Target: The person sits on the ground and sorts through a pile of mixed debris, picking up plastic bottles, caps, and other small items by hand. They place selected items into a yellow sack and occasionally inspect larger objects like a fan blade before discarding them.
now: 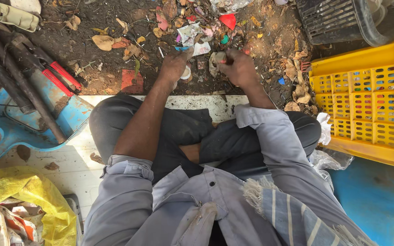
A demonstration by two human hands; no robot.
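Reaching down to littered soil, we press our left hand on the ground, fingers curled, a small white round object just beside it, though whether it is gripped we cannot tell; our right hand is closed around a crumpled greyish scrap; dry leaves and plastic bits lie around; a yellow crate sits to the right; red-handled cutters rest on a blue tray to the left; a yellow bag lies nearer us.
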